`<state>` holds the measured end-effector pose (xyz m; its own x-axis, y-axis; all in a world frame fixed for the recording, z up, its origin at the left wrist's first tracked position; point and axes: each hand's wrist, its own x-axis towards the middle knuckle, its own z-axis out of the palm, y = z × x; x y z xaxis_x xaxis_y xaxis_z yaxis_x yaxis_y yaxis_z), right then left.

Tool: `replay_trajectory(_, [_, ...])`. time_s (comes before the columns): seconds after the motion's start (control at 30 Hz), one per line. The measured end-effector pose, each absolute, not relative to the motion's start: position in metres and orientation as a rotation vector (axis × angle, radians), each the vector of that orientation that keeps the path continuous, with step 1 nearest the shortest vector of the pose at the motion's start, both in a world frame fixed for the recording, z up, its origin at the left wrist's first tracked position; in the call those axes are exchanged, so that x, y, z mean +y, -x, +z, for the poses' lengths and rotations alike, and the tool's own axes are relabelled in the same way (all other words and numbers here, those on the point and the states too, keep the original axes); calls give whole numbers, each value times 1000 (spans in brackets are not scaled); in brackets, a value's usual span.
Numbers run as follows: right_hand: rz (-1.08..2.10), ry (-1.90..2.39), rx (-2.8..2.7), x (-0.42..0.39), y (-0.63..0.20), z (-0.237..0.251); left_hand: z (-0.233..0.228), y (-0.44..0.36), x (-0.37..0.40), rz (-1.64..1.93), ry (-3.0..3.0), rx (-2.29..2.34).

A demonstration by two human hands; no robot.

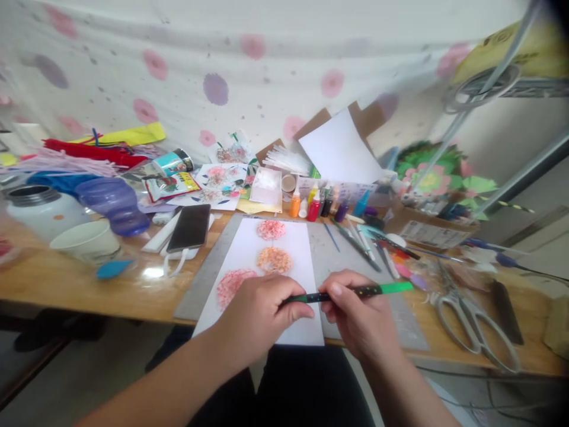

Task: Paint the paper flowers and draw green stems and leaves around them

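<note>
1. Pen (317,298), black with pale specks and a bright green end, is held almost level in both hands above the lower part of a white sheet (304,267).
2. Its dark left end is pinched between the thumb and bent index finger of the left hand (262,305); the other fingers of that hand are mostly hidden beneath.
3. Its barrel is gripped by the right hand (358,317), the thumb laid along it and the fingers curled under; the green end is left sticking out to the right.
4. Three round, mottled patches are seen on the sheet: a pinkish-red one (271,229) at the top, an orange one (274,258) below it, and a larger pink one (231,286) at lower left, partly covered by the left hand.
5. The sheet is laid on a grey mat (191,296), which is set on a wooden bench (151,290).
6. Small bottles, among them an orange one (294,206) and a red one (313,207), are lined up behind the sheet.
7. A dark phone (190,228) and a white cup (84,242) are placed to the left; grey-handled scissors (469,329) are laid at the right, near the bench's front edge.
</note>
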<state>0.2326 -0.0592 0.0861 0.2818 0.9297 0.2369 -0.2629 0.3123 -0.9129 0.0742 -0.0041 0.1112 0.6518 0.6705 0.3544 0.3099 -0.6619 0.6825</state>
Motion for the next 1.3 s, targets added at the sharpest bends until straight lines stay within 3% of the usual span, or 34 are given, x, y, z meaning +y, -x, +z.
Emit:
replay_trajectory(0.27, [867,806,-803,-60,-243,98,120,-16,1,827,-2341,1023])
replay_trajectory(0.5, [815,807,-819,-67,-258,90,79,48,15,822,-2324,1333])
replay_trajectory(0.7, [756,970,-1082,-85,-237,61,48,60,14,831,-2582,1188])
replay_trajectory(0.93, [342,1435,-1578,-93,-232,45,34,63,20,849,-2594,1151])
replay_trajectory(1.3, [213,1594,-1662,-89,-222,51,31,55,19,951,-2658,1195])
